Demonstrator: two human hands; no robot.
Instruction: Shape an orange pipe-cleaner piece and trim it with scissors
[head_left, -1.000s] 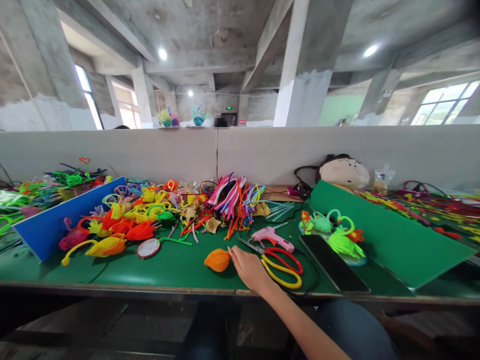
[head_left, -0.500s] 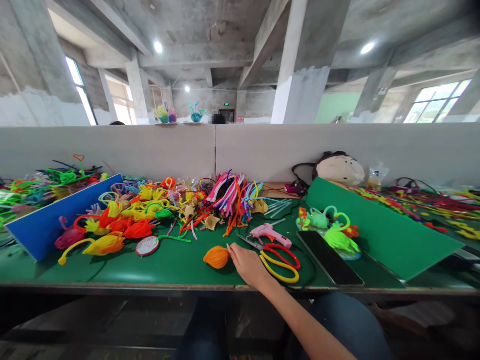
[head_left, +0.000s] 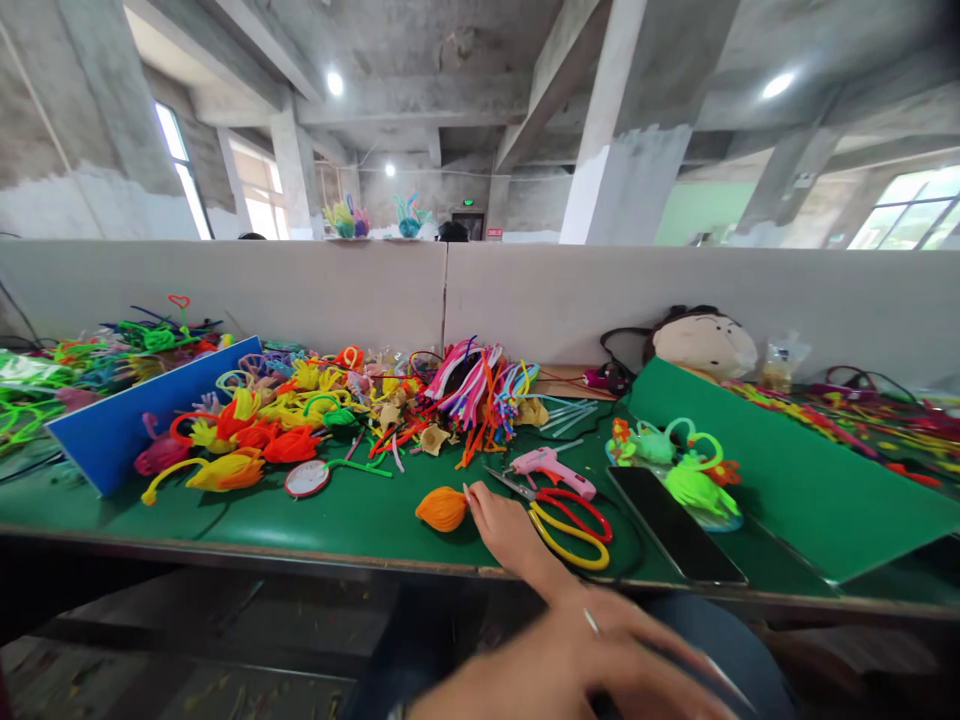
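The right hand (head_left: 504, 524) is lying on the green tabletop (head_left: 345, 515) close to its near edge, palm down, with its fingertips (head_left: 469, 494) touching the rounded orange chenille flower bud (head_left: 442, 508). Its grip is loosely spread over the surface, fingers extended rather than curled, pinching nothing. The bud is sitting on bare green surface near the near edge, roughly at the middle of the tabletop's width, just beside the hand on its left.

The left hand (head_left: 600, 665) is hovering low in the foreground, below the near edge of the tabletop, blurred, with fingers fanned out and a ring showing on one of them; its grip is spread and holding nothing.

Just beside the right hand, on its right, a pair of scissors with red and yellow loop handles (head_left: 566, 520) is lying flat, blades pointing toward the far edge. Behind them a pink hot-glue gun (head_left: 553, 468) is resting on its side. A dark flat phone (head_left: 675, 525) is lying further right, near green chenille figures (head_left: 679, 470). Toward the far edge a heap of multicoloured chenille stems and flowers (head_left: 360, 410) is spreading across the middle, and a blue board (head_left: 150, 415) is leaning at the left end.
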